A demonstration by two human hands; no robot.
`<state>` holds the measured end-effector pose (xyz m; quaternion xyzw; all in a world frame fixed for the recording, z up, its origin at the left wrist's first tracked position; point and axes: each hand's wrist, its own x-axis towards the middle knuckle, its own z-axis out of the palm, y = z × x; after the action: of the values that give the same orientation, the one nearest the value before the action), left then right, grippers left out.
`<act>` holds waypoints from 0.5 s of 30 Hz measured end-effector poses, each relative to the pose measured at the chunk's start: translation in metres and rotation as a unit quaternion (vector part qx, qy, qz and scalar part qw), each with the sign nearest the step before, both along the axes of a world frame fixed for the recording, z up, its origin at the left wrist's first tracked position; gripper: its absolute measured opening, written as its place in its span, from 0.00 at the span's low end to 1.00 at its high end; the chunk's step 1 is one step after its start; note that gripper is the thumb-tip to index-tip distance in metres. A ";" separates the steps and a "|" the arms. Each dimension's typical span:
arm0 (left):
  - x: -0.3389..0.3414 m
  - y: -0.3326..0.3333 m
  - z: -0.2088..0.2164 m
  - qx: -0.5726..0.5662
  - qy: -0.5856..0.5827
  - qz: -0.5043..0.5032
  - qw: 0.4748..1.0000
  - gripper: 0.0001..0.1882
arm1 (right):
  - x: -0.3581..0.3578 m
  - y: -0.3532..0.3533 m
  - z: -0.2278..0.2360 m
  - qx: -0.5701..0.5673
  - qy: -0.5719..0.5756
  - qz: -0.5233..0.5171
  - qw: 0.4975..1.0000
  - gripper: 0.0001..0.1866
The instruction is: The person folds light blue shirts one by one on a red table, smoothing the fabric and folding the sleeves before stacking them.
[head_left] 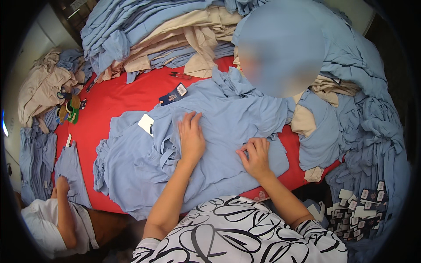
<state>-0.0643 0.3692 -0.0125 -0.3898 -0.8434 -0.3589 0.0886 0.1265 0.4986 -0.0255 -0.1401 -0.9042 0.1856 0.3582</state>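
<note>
In the head view, a person in a white top with black looping lines works at a red table (98, 94), a light-blue garment (228, 118) spread across its middle. The left hand (191, 136) rests flat on the cloth, fingers extended and slightly parted; the right hand (255, 157) lies on it with fingers curled and thumb near them (whether it pinches any fabric, one cannot tell). A dark tag (173, 94) and a white card (146, 124) lie on the garment's far side, with red-handled snips (181, 76) beyond, toward the table's far edge. Blue and beige garments (131, 22) are heaped along that edge. Coloured rolls (73, 108) sit at the table's left, a co-worker's arm (64, 212) at its near-left corner, and a pile of tags (356, 215) off its near-right corner.
</note>
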 end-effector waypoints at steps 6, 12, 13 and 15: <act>0.041 -0.085 0.045 0.054 -0.015 -0.003 0.998 0.22 | 0.002 0.007 -0.003 -0.075 0.026 0.010 0.997 0.11; 0.056 -0.236 0.015 -0.037 0.009 0.246 0.969 0.26 | 0.001 0.018 -0.006 -0.167 0.048 -0.003 0.985 0.04; 0.058 -0.262 0.004 -0.041 -0.025 0.238 0.970 0.27 | -0.001 0.020 -0.004 -0.194 0.041 -0.001 0.980 0.05; 0.064 -0.279 0.004 -0.041 -0.073 0.241 0.967 0.29 | -0.011 0.017 0.020 -0.213 0.023 0.043 0.976 0.07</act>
<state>0.0001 0.0899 -0.0082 -0.1507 -0.9306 -0.3198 0.0946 0.1152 0.5159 -0.0053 -0.1703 -0.8407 0.3922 0.3323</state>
